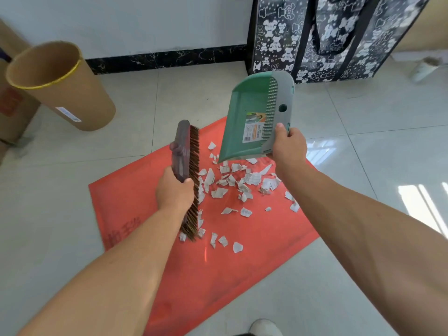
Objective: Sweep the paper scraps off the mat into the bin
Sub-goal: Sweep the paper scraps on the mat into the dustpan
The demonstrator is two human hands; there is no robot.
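Observation:
A red mat (135, 204) lies on the tiled floor with several white paper scraps (232, 183) scattered across its middle. My left hand (174, 190) grips a purple brush head (185, 166) with brown bristles, held on edge at the left side of the scraps, bristles facing right. My right hand (288, 144) holds a green dustpan (252, 117) by its grey rim, tilted up above the far side of the scraps. A brown cardboard tube bin (60, 86) stands open-topped on the floor at the far left, off the mat.
A black-and-white patterned bag (327, 37) stands against the wall at the back right. Cardboard boxes (9, 105) sit at the left edge behind the bin. A shoe tip (265, 327) shows at the bottom. Glossy tiles surround the mat.

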